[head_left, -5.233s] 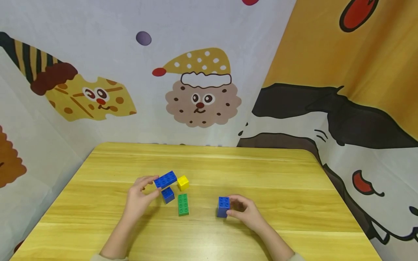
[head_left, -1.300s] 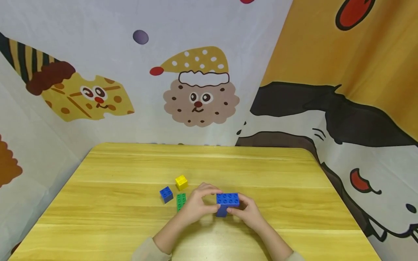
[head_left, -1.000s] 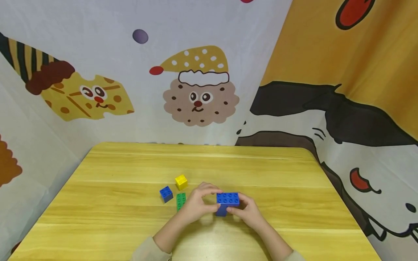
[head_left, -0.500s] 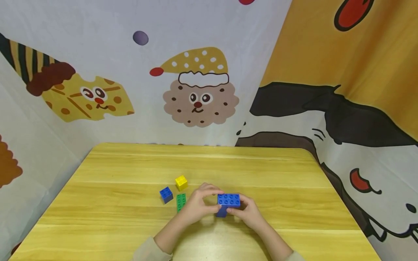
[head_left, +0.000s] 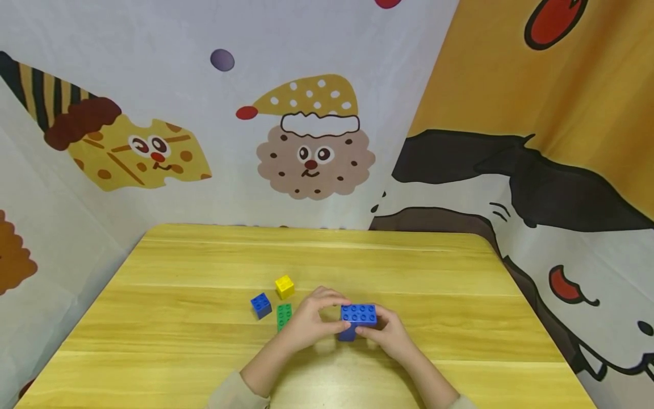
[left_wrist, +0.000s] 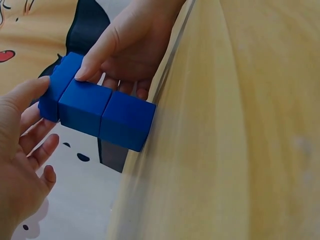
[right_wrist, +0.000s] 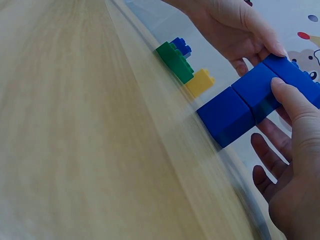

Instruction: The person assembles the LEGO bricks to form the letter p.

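Gripping blue stack, green brick partly hidden

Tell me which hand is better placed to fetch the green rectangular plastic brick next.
Likely the left hand: it is nearer the green brick than the right hand, though both grip the stack of blue plastic bricks.

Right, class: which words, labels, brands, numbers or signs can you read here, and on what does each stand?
None can be read.
Blue stack, small blue brick, green brick, yellow brick: any stud marks are too small to tell.
Backdrop: printed cartoons, no lettering visible.
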`<state>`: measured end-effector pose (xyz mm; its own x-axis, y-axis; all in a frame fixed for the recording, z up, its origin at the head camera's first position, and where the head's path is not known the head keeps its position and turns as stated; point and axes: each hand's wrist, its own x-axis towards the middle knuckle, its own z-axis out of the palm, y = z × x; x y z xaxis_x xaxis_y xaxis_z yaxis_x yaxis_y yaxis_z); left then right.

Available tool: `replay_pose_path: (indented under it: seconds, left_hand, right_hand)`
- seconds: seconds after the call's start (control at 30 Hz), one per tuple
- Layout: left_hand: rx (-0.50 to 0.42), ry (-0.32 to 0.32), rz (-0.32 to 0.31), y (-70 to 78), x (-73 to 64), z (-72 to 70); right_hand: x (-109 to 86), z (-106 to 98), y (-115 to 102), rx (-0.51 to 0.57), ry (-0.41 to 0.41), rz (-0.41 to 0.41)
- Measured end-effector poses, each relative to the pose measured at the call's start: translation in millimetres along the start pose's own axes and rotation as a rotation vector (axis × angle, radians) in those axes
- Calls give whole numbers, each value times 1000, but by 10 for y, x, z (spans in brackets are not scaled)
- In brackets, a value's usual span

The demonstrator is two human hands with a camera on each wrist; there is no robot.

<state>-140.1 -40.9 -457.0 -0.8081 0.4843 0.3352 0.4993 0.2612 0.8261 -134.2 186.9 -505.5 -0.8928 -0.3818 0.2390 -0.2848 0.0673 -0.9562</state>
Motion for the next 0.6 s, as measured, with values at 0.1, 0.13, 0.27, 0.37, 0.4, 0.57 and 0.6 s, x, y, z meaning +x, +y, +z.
replay_pose_path:
  seconds: [0.1, 0.13, 0.27, 0.37, 0.4, 0.57, 0.6]
  left_hand:
    - [-5, 3, 2, 0, 3, 5]
    - [-9, 5, 2, -1, 3, 7]
    - [-20, 9, 8, -5, -2, 15]
    - [-27, 10, 15, -9, -6, 18]
    - [-28, 11, 18, -11, -7, 19]
    - [-28, 16, 37, -22, -3, 23]
    - [-29, 16, 41, -25, 0, 24]
  right_hand:
    - [-2, -2, 1, 7, -1, 11]
    - [-3, -2, -1, 8, -1, 14]
    - [-3, 0, -4, 7, 4, 21]
    - [-4, 1, -7, -2, 7, 25]
    - [-5, 2, -8, -4, 5, 28]
    - [-7, 3, -18, 2, 0, 33]
    - [-6, 2, -18, 9, -1, 32]
